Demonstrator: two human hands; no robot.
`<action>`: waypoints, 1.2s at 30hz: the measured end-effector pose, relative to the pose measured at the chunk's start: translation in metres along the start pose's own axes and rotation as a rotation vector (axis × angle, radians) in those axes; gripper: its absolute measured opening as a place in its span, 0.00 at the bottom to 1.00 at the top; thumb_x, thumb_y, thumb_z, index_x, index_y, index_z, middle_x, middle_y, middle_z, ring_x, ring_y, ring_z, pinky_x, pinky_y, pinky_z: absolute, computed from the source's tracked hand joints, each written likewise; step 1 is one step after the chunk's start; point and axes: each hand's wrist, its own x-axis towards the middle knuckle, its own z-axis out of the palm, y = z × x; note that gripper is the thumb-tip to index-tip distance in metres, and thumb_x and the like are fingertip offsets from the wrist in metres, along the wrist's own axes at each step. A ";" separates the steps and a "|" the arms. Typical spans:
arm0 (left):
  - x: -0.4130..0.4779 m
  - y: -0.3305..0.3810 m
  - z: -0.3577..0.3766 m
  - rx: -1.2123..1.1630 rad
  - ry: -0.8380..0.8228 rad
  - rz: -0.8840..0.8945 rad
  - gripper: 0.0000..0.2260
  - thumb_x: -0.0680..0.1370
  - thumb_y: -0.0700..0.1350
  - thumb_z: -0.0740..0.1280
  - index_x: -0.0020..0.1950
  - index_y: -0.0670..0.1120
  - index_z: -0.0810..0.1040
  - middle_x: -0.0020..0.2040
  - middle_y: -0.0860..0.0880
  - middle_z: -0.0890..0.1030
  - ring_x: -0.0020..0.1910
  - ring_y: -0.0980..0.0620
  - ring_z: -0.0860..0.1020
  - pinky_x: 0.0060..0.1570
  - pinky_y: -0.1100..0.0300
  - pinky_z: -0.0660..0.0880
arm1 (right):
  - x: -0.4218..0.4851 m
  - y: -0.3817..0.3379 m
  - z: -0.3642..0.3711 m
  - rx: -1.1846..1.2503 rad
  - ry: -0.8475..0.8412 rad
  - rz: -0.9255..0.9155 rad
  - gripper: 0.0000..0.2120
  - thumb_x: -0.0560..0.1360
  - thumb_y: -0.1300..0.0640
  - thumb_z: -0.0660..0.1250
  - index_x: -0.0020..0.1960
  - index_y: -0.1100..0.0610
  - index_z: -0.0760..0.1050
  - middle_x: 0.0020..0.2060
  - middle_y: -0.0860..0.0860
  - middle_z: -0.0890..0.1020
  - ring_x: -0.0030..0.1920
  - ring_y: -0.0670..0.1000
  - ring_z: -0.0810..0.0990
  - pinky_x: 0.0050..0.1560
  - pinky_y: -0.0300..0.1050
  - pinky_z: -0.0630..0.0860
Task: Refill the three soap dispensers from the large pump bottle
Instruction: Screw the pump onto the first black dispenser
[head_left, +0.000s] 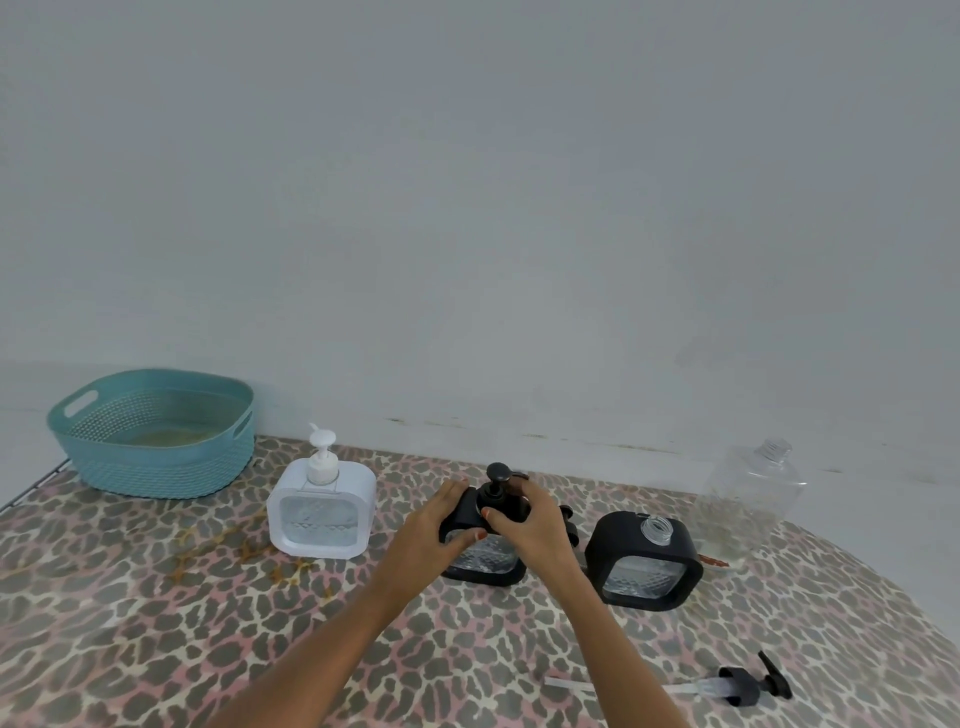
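Leopard-print tabletop (156, 597). right hand (527, 525) fingers curl round black pump (497, 477); left hand (441, 522) grips middle black dispenser (485, 566). Left of it white dispenser (322, 514); right, uncapped black dispenser (644, 564); beyond, large clear bottle (748, 499), neck open.

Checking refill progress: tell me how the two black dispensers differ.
The middle black dispenser has its pump on; the right black dispenser shows a bare, open neck. The left hand and right hand grip the middle one; the right one stands untouched. Both are black-framed with clear windows and stand upright.
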 end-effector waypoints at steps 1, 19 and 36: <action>0.000 0.000 0.000 0.002 -0.002 -0.001 0.25 0.75 0.43 0.67 0.70 0.45 0.64 0.60 0.60 0.65 0.60 0.63 0.66 0.48 0.86 0.59 | 0.000 0.000 0.002 -0.009 0.039 0.012 0.16 0.71 0.59 0.71 0.58 0.57 0.72 0.49 0.50 0.77 0.52 0.49 0.75 0.51 0.35 0.69; 0.000 0.002 -0.001 0.006 -0.009 -0.004 0.25 0.75 0.43 0.67 0.70 0.45 0.64 0.60 0.59 0.64 0.60 0.62 0.66 0.48 0.86 0.60 | 0.002 0.006 0.001 -0.124 0.103 -0.005 0.13 0.69 0.54 0.72 0.53 0.51 0.76 0.47 0.47 0.80 0.50 0.48 0.77 0.61 0.50 0.70; 0.001 0.000 0.000 0.005 0.003 -0.008 0.27 0.75 0.41 0.67 0.70 0.50 0.61 0.55 0.67 0.64 0.57 0.67 0.65 0.48 0.86 0.60 | 0.004 0.002 -0.001 -0.130 0.071 -0.009 0.14 0.69 0.51 0.71 0.54 0.52 0.79 0.48 0.49 0.83 0.52 0.50 0.79 0.61 0.56 0.70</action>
